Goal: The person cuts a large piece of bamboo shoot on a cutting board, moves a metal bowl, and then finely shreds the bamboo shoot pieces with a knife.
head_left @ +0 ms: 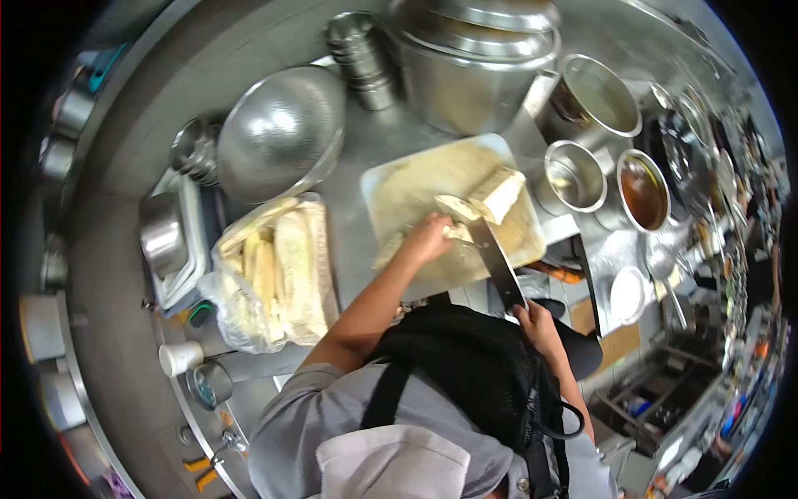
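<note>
My right hand (539, 323) is wrapped round the handle of a long, wide-bladed kitchen knife (496, 264). Its blade reaches up and left onto a worn, pale cutting board (407, 187). At the blade's far end my left hand (427, 239) is closed, its fingertips on a small pale vegetable piece (456, 232). A slice (455, 205) and a thick pale chunk (499, 195) lie just beyond the blade. More cut vegetable (389, 249) sits by the board's left edge, partly hidden by my left arm.
An open plastic bag of long pale vegetables (291, 258) lies left of the board, below a large metal bowl (283, 129). A big lidded pot (474, 75) stands behind. Right of the board are a metal pot (573, 176) and one with brown liquid (642, 193).
</note>
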`<state>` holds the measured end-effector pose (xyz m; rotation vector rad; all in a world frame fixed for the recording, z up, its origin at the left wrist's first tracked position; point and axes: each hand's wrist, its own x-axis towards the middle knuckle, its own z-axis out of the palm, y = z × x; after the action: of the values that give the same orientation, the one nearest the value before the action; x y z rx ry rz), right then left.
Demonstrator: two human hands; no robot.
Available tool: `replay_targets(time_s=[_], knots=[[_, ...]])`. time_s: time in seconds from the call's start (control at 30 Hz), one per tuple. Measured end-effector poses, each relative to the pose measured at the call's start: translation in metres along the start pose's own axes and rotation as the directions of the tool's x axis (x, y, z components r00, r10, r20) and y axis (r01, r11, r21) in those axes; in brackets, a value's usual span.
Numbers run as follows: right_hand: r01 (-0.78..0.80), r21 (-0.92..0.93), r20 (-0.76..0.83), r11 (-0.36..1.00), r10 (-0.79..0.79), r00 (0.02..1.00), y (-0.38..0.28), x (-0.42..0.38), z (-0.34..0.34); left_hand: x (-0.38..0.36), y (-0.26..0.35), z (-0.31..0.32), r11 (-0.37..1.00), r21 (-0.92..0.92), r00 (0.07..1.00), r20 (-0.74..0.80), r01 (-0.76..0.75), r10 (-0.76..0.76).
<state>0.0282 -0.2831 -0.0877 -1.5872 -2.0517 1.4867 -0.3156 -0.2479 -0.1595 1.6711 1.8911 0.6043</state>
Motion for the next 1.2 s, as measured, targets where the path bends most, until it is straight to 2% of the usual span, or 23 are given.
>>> replay_targets(time_s=[0.07, 0.13, 0.17, 0.27, 0.33, 0.37, 0.43, 0.5, 0.57, 0.63, 0.67, 0.73, 0.8, 0.83, 0.9, 0.93, 0.97, 1.0, 1.03, 1.07, 1.1, 1.13, 1.2], knots=[[0.014, -0.008, 0.026, 1.0, -0.014, 1.0, -0.006, 0.004, -0.001, -0.003, -0.006, -0.01, 1.0, -0.025, 1.0, 0.008, 0.013, -0.013], [-0.004, -0.035, 0.044, 0.999, 0.005, 0.999, 0.004, 0.008, -0.001, -0.004, 0.001, -0.02, 0.982, -0.169, 0.988, 0.143, 0.085, -0.06], [0.027, -0.008, 0.036, 1.0, -0.026, 0.999, 0.016, 0.012, 0.004, -0.005, 0.003, -0.025, 0.983, -0.167, 0.988, 0.144, 0.081, -0.057], [0.058, -0.005, 0.024, 0.998, -0.058, 0.998, 0.012, 0.015, 0.004, -0.012, -0.002, -0.039, 0.924, -0.311, 0.951, 0.278, 0.221, -0.134], [0.082, -0.033, 0.025, 0.996, -0.082, 0.996, 0.003, 0.016, 0.004, -0.017, -0.007, -0.036, 0.909, -0.367, 0.98, 0.091, 0.198, -0.177], [0.073, -0.028, 0.015, 0.997, -0.073, 0.997, -0.001, 0.017, 0.004, -0.018, -0.007, -0.037, 0.911, -0.365, 0.981, 0.102, 0.194, -0.168], [-0.017, -0.074, 0.062, 0.997, 0.022, 0.998, -0.01, 0.019, 0.003, -0.021, 0.003, -0.048, 0.858, -0.392, 0.943, 0.119, 0.332, -0.311], [0.011, -0.075, 0.033, 0.997, -0.008, 0.999, -0.009, 0.021, 0.007, -0.021, 0.001, -0.049, 0.855, -0.403, 0.944, 0.095, 0.326, -0.316], [-0.047, -0.171, 0.062, 0.984, 0.058, 0.996, -0.021, 0.022, 0.005, -0.02, -0.004, -0.053, 0.851, -0.413, 0.943, 0.069, 0.324, -0.325], [-0.022, -0.161, 0.041, 0.987, 0.029, 0.999, -0.009, 0.025, 0.01, -0.017, -0.013, -0.065, 0.567, -0.766, 0.925, 0.09, 0.301, -0.37], [0.007, -0.16, 0.022, 0.987, -0.004, 1.0, -0.003, 0.026, 0.012, -0.016, -0.017, -0.074, 0.571, -0.762, 0.926, 0.096, 0.305, -0.366], [0.005, -0.111, 0.044, 0.994, -0.001, 0.999, -0.007, 0.025, 0.007, -0.013, -0.015, -0.104, 0.416, -0.893, 0.928, 0.007, 0.174, -0.372], [0.007, -0.068, 0.071, 0.998, -0.002, 0.997, -0.01, 0.023, 0.001, -0.01, -0.004, -0.152, 0.365, -0.931, 0.856, -0.204, -0.019, -0.475], [0.007, -0.015, 0.083, 1.0, -0.006, 0.997, -0.01, 0.021, -0.001, -0.008, -0.013, -0.183, 0.418, -0.903, 0.868, -0.286, -0.102, -0.406], [0.007, 0.034, 0.098, 0.999, -0.01, 0.995, -0.01, 0.02, -0.006, -0.003, -0.015, -0.244, 0.659, -0.743, 0.725, -0.52, -0.122, -0.452], [-0.02, 0.108, 0.115, 0.994, 0.008, 0.993, -0.01, 0.02, -0.009, 0.003, -0.026, -0.267, 0.758, -0.639, 0.684, -0.613, -0.135, -0.395], [-0.05, 0.18, 0.136, 0.982, 0.026, 0.99, -0.011, 0.019, -0.011, 0.017, -0.049, -0.287, 0.866, -0.498, 0.636, -0.682, -0.045, -0.36], [-0.052, 0.178, 0.141, 0.983, 0.027, 0.99, -0.013, 0.019, -0.013, 0.032, -0.093, -0.302, 0.965, -0.258, 0.632, -0.74, 0.05, -0.231], [-0.07, 0.224, 0.116, 0.972, 0.045, 0.992, -0.015, 0.02, -0.015, 0.035, -0.112, -0.306, 0.964, -0.259, 0.631, -0.74, 0.055, -0.235], [-0.087, 0.271, 0.091, 0.959, 0.065, 0.994, -0.017, 0.02, -0.017, 0.037, -0.125, -0.309, 0.983, 0.002, 0.685, -0.717, 0.183, -0.126], [-0.09, 0.272, 0.09, 0.958, 0.068, 0.994, -0.019, 0.017, -0.018, 0.039, -0.129, -0.309, 0.922, 0.271, 0.749, -0.661, 0.276, -0.03], [-0.083, 0.267, 0.071, 0.96, 0.067, 0.995, -0.019, 0.014, -0.022, 0.035, -0.109, -0.303, 0.747, 0.549, 0.683, -0.708, 0.374, 0.178], [-0.069, 0.27, 0.007, 0.96, 0.07, 0.998, -0.004, 0.01, -0.023, 0.023, -0.05, -0.282, 0.85, 0.51, 0.516, -0.768, 0.135, 0.379]])
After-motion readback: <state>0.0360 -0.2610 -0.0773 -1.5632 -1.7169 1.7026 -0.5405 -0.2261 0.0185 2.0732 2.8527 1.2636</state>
